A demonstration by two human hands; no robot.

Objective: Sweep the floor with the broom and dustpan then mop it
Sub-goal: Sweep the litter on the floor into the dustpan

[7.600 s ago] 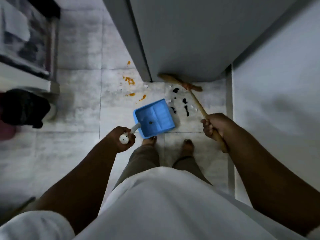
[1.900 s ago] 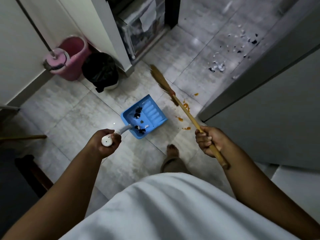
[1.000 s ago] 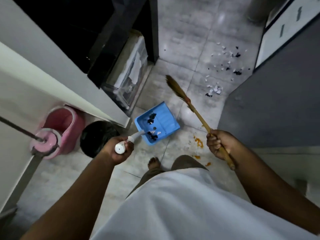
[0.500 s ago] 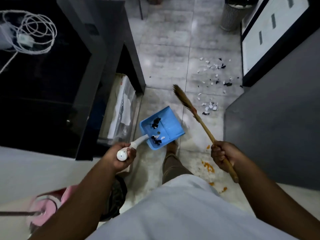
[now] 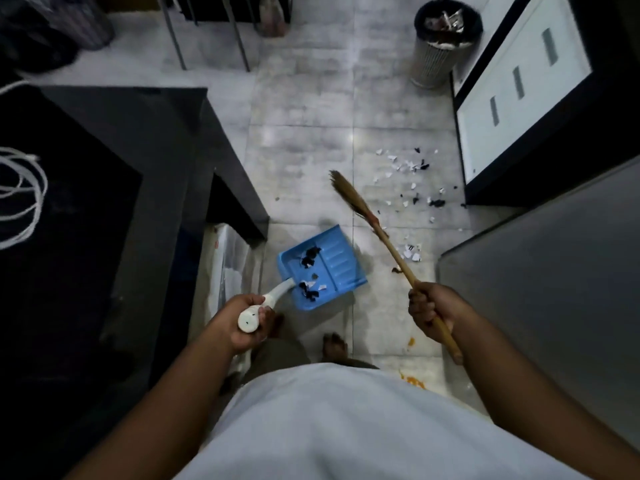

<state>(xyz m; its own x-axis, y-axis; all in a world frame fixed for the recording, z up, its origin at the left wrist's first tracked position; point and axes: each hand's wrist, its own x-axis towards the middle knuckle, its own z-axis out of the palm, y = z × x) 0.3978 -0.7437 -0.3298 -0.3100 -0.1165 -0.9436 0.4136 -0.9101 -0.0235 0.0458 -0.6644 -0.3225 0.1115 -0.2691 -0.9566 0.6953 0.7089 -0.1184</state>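
Observation:
My left hand (image 5: pixel 244 318) grips the white handle of a blue dustpan (image 5: pixel 329 268), held above the tiled floor with black and white scraps lying in it. My right hand (image 5: pixel 433 308) is closed around the wooden stick of a straw broom (image 5: pixel 349 195), whose bristles point forward and left, off the floor. A patch of black and white paper scraps (image 5: pixel 408 183) lies on the tiles ahead and to the right of the broom. Orange stains (image 5: pixel 412 379) mark the floor beside my right foot.
A black desk (image 5: pixel 114 188) with a coiled white cable (image 5: pixel 20 199) fills the left. A grey cabinet (image 5: pixel 554 289) and a black-framed white unit (image 5: pixel 519 91) close the right. A lined waste bin (image 5: pixel 443 43) stands far ahead. Chair legs (image 5: pixel 207 32) at the top.
I have turned and walked forward along the passage: the pink mop bucket and black bag dropped out of view, the scrap patch came closer. Both hands keep their hold.

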